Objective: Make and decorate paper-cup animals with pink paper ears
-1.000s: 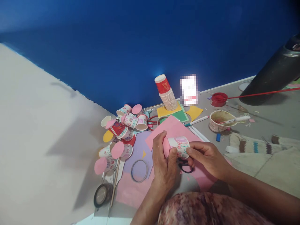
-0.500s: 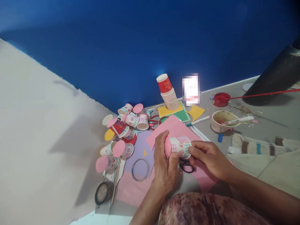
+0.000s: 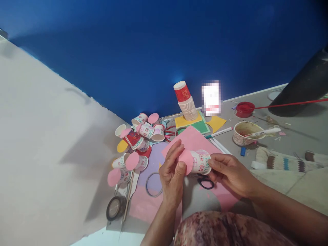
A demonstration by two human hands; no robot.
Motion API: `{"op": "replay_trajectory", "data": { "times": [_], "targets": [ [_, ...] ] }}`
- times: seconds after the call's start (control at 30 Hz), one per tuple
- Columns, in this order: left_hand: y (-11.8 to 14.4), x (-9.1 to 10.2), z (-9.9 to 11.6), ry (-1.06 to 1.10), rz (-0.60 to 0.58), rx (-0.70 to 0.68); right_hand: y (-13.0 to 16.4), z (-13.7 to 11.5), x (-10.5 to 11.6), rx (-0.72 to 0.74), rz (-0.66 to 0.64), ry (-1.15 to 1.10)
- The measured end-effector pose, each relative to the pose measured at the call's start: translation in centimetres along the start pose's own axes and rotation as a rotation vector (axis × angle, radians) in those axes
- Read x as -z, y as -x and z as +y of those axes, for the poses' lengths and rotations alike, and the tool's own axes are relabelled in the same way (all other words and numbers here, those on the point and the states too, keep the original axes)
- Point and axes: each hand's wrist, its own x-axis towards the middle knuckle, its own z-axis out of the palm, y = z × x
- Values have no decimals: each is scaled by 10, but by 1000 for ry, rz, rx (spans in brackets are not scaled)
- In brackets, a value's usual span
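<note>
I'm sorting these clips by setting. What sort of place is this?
Likely a home craft corner on the floor: piles of paper cups with pink paper circles, coloured paper sheets, tape rolls and scissors.

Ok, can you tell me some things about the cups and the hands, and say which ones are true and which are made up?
1. Both hands hold one paper cup lying on its side. True: the left hand and the right hand grip it.
2. A pink circle covers the held cup's mouth. True.
3. The stack of cups by the blue wall has a green cup on top. False: the top cup is red.
4. The scissors are in the right hand. False: they lie on the pink paper under the hands.
5. A marker rests across a bowl. True.
</note>
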Motion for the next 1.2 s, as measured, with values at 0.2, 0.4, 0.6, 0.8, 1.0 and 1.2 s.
{"op": "replay_trajectory", "data": {
  "times": [0.2, 0.4, 0.6, 0.8, 1.0, 1.2],
  "targets": [
    [-1, -4, 3, 45, -10, 7, -2, -1, 0, -20, -16, -47],
    [-3, -3, 1, 76, -8, 47, -4, -3, 2, -33, 2, -102],
    [-6, 0, 1, 232, 36, 70, -7, -4, 5, -102, -33, -294],
    [-3, -9, -1, 301, 15, 132, -9, -7, 4, -164, -40, -444],
    [-3, -17, 1, 304, -19, 166, -11, -8, 3, -155, -27, -433],
    [-2, -15, 2, 339, 1, 161, -9, -7, 4, -145, -29, -420]
  ]
}}
